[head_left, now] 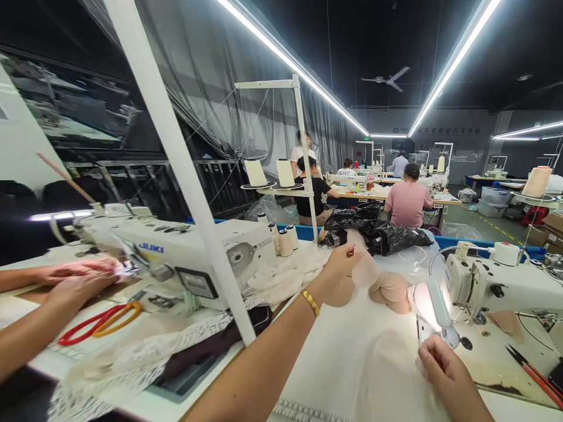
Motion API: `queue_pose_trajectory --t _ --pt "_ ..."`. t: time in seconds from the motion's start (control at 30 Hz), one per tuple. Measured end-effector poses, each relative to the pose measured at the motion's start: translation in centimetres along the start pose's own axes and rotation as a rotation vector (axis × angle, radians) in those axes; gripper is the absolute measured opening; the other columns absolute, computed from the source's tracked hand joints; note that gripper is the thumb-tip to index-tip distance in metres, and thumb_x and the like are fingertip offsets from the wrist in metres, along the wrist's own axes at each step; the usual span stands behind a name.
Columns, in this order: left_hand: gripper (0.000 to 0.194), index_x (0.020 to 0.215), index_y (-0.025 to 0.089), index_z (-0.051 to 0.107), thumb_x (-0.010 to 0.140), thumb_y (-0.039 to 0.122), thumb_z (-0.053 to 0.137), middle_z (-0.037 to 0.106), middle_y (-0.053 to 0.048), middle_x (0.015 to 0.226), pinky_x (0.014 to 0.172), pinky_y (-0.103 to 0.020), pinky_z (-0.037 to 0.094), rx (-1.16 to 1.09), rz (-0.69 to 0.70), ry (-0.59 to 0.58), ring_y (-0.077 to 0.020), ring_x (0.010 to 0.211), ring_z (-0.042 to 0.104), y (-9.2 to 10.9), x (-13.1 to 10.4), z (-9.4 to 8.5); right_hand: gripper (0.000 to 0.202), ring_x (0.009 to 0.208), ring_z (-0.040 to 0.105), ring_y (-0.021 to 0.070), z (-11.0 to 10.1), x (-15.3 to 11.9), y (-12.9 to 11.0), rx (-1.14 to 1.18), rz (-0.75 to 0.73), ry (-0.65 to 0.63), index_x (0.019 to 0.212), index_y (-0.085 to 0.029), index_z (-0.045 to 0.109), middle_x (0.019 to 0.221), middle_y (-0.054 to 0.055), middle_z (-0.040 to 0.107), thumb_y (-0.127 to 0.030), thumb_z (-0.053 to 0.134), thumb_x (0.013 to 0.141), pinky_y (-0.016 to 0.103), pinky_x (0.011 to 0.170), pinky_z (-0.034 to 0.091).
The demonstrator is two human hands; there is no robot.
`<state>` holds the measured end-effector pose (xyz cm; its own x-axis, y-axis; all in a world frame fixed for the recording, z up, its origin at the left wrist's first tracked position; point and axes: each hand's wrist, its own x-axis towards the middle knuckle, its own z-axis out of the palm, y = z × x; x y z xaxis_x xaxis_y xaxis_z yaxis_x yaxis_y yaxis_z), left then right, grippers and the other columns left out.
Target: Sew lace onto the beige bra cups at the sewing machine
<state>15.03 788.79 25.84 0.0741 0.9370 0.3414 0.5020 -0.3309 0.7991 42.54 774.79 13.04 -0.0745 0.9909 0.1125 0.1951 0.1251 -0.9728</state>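
Observation:
My left hand [341, 266], with a gold bracelet at the wrist, reaches across the white table. Its fingers are closed on a thin, translucent pale fabric piece [365, 271]. Beside that piece lies a stack of beige molded cups [389, 291]. My right hand [445, 366] is low, in front of the lit needle area of the right sewing machine [488, 281]. Its thumb and finger pinch the edge of a sheer pale fabric [391, 375], which hangs blurred toward me. A small lamp [440, 302] shines just above this hand.
At left, a co-worker's hands [83, 278] work at a JUKI machine [197, 252]. Red-and-orange scissors [101, 322] and white lace [127, 363] lie near them. A white thread-stand post [189, 176] slants upward. Black tweezers with red handles [534, 375] lie right. Black plastic bags [378, 231] sit behind.

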Motion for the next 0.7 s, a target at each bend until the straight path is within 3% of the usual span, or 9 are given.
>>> queue_pose_trajectory --t 0.13,0.23,0.33,0.43,0.57,0.7 --pt "0.048 0.086 0.016 0.063 0.082 0.065 0.063 0.063 -0.004 0.080 0.062 -0.028 0.043 -0.125 -0.030 -0.311 -0.0184 0.072 0.057 2.3 -2.7 0.8 0.057 0.063 0.045 0.0164 -0.3 -0.2 -1.0 0.035 0.057 0.021 0.079 -0.023 0.052 0.066 -0.004 0.046 -0.080 0.056 0.089 0.029 0.058 0.034" --pt "0.036 0.087 0.017 0.071 0.073 0.049 0.080 0.066 -0.002 0.078 0.062 -0.027 0.042 -0.124 -0.023 -0.582 -0.0185 0.071 0.059 4.1 -5.2 2.2 0.056 0.063 0.050 0.0167 -0.7 -0.3 -2.1 0.071 0.086 0.004 0.082 -0.022 0.055 0.067 -0.002 0.055 -0.078 0.058 0.090 0.029 0.059 0.040" --pt "0.020 0.083 0.019 0.070 0.072 0.032 0.081 0.067 0.001 0.079 0.064 -0.026 0.040 0.044 0.112 -0.754 -0.0173 0.075 0.059 5.7 -6.9 3.6 0.061 0.064 0.053 0.0165 -1.2 -0.3 -2.7 0.101 0.092 -0.002 0.088 -0.021 0.061 0.071 0.000 0.060 -0.081 0.056 0.089 0.029 0.060 0.043" --pt "0.017 0.079 0.019 0.064 0.076 0.023 0.080 0.065 0.003 0.078 0.061 -0.026 0.033 0.259 0.236 -0.802 -0.0156 0.072 0.056 7.1 -7.5 4.8 0.068 0.066 0.056 0.0163 -1.5 -0.4 -2.9 0.111 0.109 -0.027 0.099 -0.019 0.066 0.077 0.001 0.062 -0.085 0.049 0.090 0.031 0.066 0.046" --pt "0.022 0.080 0.019 0.060 0.076 0.017 0.082 0.064 0.003 0.076 0.059 -0.027 0.030 0.451 0.317 -0.834 -0.0161 0.071 0.055 8.7 -7.7 6.0 0.055 0.080 0.062 0.0189 -1.3 -0.8 -3.1 0.098 0.025 -0.084 0.101 -0.020 0.065 0.084 0.001 0.062 -0.073 0.061 0.092 0.031 0.072 0.046" --pt "0.027 0.097 0.018 0.063 0.078 0.018 0.082 0.072 -0.004 0.092 0.067 -0.030 0.041 0.521 0.365 -0.780 -0.0232 0.084 0.065 9.0 -8.1 6.6 0.038 0.074 0.053 0.0170 -1.0 -1.3 -3.6 -0.023 -0.056 -0.107 0.098 -0.021 0.065 0.079 -0.001 0.057 -0.059 0.063 0.096 0.030 0.069 0.042"
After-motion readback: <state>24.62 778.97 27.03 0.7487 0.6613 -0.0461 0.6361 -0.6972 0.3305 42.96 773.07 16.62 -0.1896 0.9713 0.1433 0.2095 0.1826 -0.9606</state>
